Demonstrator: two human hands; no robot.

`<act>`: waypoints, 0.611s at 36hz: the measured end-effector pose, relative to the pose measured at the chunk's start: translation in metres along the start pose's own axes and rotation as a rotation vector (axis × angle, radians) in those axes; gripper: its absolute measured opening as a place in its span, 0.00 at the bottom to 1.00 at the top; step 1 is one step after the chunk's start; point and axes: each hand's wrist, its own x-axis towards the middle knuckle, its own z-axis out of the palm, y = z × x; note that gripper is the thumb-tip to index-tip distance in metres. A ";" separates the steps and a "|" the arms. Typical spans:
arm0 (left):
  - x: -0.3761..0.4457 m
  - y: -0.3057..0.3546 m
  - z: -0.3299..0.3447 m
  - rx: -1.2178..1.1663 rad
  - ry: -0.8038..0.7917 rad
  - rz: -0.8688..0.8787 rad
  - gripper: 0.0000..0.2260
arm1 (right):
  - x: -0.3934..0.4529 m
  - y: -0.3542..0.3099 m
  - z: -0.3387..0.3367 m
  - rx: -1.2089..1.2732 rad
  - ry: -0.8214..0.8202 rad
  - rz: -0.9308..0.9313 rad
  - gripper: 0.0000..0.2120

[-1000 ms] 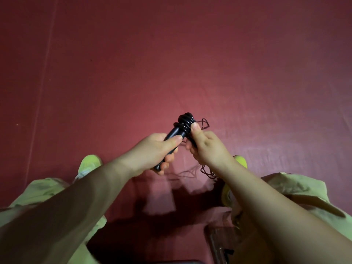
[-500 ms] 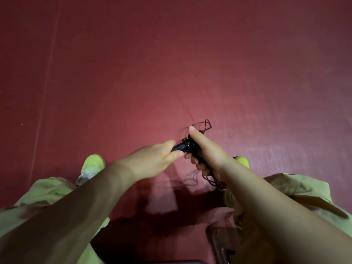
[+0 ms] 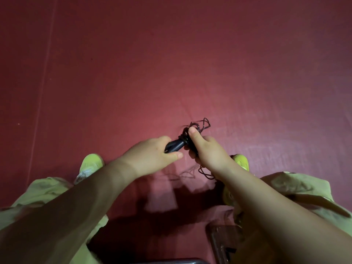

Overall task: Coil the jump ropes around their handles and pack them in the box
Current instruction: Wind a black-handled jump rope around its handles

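Observation:
A black jump rope handle (image 3: 174, 146) points up and to the right between my hands, above the red floor. My left hand (image 3: 150, 159) grips its lower end. My right hand (image 3: 206, 151) holds the upper end, thumb pressed on the thin dark rope (image 3: 204, 125) coiled there. A few loose loops stick out past my right thumb. More rope hangs below my right wrist (image 3: 205, 173) down to the floor. Whether a second handle lies under the coils is hidden.
The red floor mat (image 3: 171, 73) spreads all around. My yellow-green shoes (image 3: 89, 164) (image 3: 241, 161) and pale green trouser legs flank the hands. A clear plastic box (image 3: 222, 239) with a dark item inside sits at the bottom right, partly under my right arm.
Both hands dropped lower, then shifted slightly. The thick coil seen a second ago is now covered by my right hand, with thin loops showing past the thumb.

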 end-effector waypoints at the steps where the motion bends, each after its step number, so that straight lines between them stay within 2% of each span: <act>1: 0.000 0.000 -0.004 -0.065 -0.030 -0.033 0.19 | 0.000 0.001 0.000 -0.002 -0.024 -0.017 0.26; 3: -0.001 0.000 -0.008 -0.236 -0.119 -0.093 0.25 | -0.002 0.001 0.000 0.038 -0.083 -0.056 0.23; 5: -0.005 0.004 -0.010 -0.471 -0.282 -0.145 0.24 | -0.005 -0.002 -0.001 0.124 -0.135 -0.088 0.21; 6: -0.006 0.006 -0.012 -0.608 -0.373 -0.182 0.22 | -0.006 -0.003 -0.001 0.164 -0.164 -0.101 0.21; 8: -0.012 0.010 -0.018 -0.953 -0.548 -0.232 0.27 | -0.006 -0.006 -0.003 0.238 -0.209 -0.136 0.23; 10: -0.018 0.015 -0.021 -1.328 -0.658 -0.225 0.32 | -0.005 -0.008 -0.005 0.314 -0.260 -0.184 0.29; 12: -0.021 0.016 -0.017 -1.529 -0.696 -0.192 0.36 | -0.004 -0.010 -0.007 0.383 -0.303 -0.193 0.43; 14: -0.022 0.017 -0.016 -1.595 -0.772 -0.115 0.36 | -0.005 -0.014 -0.009 0.398 -0.307 -0.224 0.51; 19: -0.019 0.007 -0.020 -1.638 -0.966 0.027 0.28 | -0.010 -0.020 -0.011 0.346 -0.290 -0.283 0.50; 22: -0.022 0.010 -0.020 -1.563 -0.898 -0.040 0.23 | -0.009 -0.020 -0.013 0.313 -0.276 -0.273 0.47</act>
